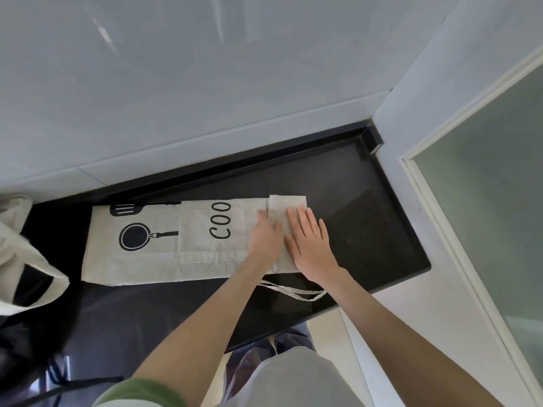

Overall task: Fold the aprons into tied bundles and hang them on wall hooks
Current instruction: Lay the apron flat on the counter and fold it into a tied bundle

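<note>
Bright, even daylight; glare streaks on white wall (pixel 176 69); wide-angle bending at edges; slightly soft focus.

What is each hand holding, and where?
No clear grip. The right hand presses flat on the folded end of the apron; the left hand rests beside the fold; whether it pinches cannot be told.

We pick up a green sleeve (pixel 141 392) on the left arm, ending high above the elbow. Both forearms run bare to the left hand (pixel 264 239) and right hand (pixel 308 245). Down the front we catch a pale grey garment (pixel 293 380), perhaps an apron, over creased blue-grey trousers (pixel 291 336).
</note>
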A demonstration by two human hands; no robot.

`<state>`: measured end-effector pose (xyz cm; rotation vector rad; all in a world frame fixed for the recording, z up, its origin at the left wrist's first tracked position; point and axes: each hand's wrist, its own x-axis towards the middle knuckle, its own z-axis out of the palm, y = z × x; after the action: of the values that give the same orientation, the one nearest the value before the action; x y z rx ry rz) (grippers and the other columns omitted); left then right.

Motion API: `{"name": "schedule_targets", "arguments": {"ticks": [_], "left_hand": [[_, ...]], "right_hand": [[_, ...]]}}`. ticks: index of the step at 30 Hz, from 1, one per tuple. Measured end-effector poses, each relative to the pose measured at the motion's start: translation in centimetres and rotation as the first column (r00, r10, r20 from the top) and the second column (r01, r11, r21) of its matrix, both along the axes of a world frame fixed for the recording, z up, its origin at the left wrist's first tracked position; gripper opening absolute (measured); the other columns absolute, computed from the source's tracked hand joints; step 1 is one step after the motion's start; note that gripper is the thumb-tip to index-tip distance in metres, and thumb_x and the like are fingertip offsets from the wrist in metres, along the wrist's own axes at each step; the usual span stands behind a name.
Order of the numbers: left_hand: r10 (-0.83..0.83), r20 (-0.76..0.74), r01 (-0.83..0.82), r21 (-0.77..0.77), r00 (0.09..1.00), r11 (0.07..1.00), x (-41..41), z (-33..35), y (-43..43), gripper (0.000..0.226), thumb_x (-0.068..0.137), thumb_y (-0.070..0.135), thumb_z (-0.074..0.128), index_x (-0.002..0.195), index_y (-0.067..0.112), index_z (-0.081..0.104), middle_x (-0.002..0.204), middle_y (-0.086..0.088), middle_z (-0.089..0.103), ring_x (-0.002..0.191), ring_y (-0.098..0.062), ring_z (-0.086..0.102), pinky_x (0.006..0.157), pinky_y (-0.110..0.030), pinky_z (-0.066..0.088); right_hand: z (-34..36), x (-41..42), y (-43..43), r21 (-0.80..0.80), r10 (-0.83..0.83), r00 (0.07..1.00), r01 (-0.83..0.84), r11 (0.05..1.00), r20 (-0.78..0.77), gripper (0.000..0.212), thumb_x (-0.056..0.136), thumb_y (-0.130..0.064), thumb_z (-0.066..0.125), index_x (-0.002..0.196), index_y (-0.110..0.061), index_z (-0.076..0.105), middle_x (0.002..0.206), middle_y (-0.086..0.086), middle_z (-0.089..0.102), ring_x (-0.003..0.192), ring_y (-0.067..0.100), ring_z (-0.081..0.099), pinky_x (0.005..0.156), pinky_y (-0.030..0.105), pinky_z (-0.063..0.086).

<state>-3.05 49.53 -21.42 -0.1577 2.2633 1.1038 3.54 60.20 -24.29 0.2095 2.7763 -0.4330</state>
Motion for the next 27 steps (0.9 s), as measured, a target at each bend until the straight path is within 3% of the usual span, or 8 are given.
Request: {"name": "schedule_targets", "arguments": {"ticks": [5,8,12,14,17,20,24,27], "left_hand": [[-0.320,-0.165,0.246,-0.358,0.933,0.901,0.6,-0.8,-0.3,0.054,0.095,0.017,0.051,0.142,0.006,0.026,0.120,-0.012,0.054,0.090,-0.020,0.060,0.080,-0.029,0.054],[-0.546,-0.441,0.277,-0.538,0.713,0.796,1.4,-2.8,-2.0,0.063,0.082,0.029,0.062,0.138,0.006,0.046,0.128,-0.014,0.056,0.109,-0.029,0.059,0.090,-0.040,0.050],[-0.713,-0.445,0.356,-0.647,0.542,0.675,1.5,-4.6,-4.4,0.064,0.095,0.044,0.027,0.142,0.004,0.043,0.147,-0.014,0.043,0.135,-0.030,0.043,0.107,-0.052,0.034],[-0.719,-0.392,0.384,-0.646,0.574,0.660,1.5,-4.5,-4.3,0.062,0.095,0.043,0.034,0.141,0.004,0.045,0.146,-0.015,0.045,0.134,-0.031,0.044,0.106,-0.053,0.036],[-0.684,-0.362,0.375,-0.630,0.633,0.680,1.4,-3.2,-3.1,0.068,0.091,0.042,0.059,0.145,0.008,0.037,0.140,-0.015,0.046,0.123,-0.033,0.050,0.102,-0.046,0.041],[-0.612,-0.281,0.367,-0.593,0.740,0.716,0.7,-1.7,-2.1,0.067,0.097,0.042,0.048,0.151,0.018,0.017,0.135,-0.010,0.033,0.119,-0.024,0.039,0.102,-0.033,0.034],[-0.340,-0.185,0.292,-0.246,0.922,0.924,-0.9,-0.1,-1.7,0.045,0.101,0.029,0.044,0.142,0.013,0.038,0.126,-0.010,0.048,0.107,-0.022,0.052,0.092,-0.027,0.045],[0.119,0.099,-0.131,0.132,0.988,0.983,-1.5,2.2,-2.0,0.046,0.103,0.045,0.026,0.102,0.013,0.059,0.102,-0.010,0.061,0.099,-0.026,0.058,0.089,-0.032,0.045]], "right_hand": [[-0.6,0.3,0.0,0.105,0.016,1.000,-0.015,0.994,-0.005,0.068,0.099,-0.053,-0.006,0.154,-0.017,0.007,0.160,0.011,0.018,0.148,0.027,0.014,0.117,0.047,0.016],[-0.9,0.3,0.0,0.130,0.021,1.000,-0.020,0.991,-0.008,0.063,0.101,-0.050,0.005,0.152,-0.015,0.019,0.156,0.012,0.029,0.144,0.030,0.029,0.113,0.051,0.031],[0.0,-0.1,-0.3,0.050,-0.084,0.993,0.088,0.995,-0.086,0.065,0.097,-0.051,0.036,0.150,-0.014,0.026,0.152,0.008,0.036,0.136,0.027,0.039,0.107,0.047,0.039],[1.1,-0.8,-0.6,-0.114,-0.349,0.934,0.340,0.934,-0.072,0.064,0.093,-0.041,0.055,0.145,-0.014,0.029,0.141,0.005,0.041,0.121,0.023,0.046,0.098,0.036,0.042],[2.0,-2.0,-0.1,-0.335,-0.597,0.783,0.618,0.712,0.175,0.023,0.094,-0.022,0.052,0.112,-0.010,0.045,0.107,0.005,0.055,0.087,0.021,0.054,0.063,0.027,0.041],[2.6,-2.8,0.3,-0.433,-0.573,0.795,0.595,0.677,0.198,0.016,0.092,-0.017,0.051,0.082,-0.007,0.045,0.074,0.003,0.048,0.072,0.018,0.048,0.056,0.025,0.033],[4.6,-4.1,-0.8,-0.592,-0.504,0.859,0.455,0.666,0.094,0.024,0.094,-0.020,0.056,0.077,-0.004,0.048,0.073,0.010,0.052,0.065,0.013,0.045,0.061,0.024,0.036],[6.1,-5.0,-2.4,-0.632,-0.347,0.930,0.339,0.697,0.116,0.023,0.099,-0.027,0.051,0.082,-0.012,0.057,0.078,-0.002,0.058,0.072,0.008,0.054,0.068,0.018,0.042]]}}
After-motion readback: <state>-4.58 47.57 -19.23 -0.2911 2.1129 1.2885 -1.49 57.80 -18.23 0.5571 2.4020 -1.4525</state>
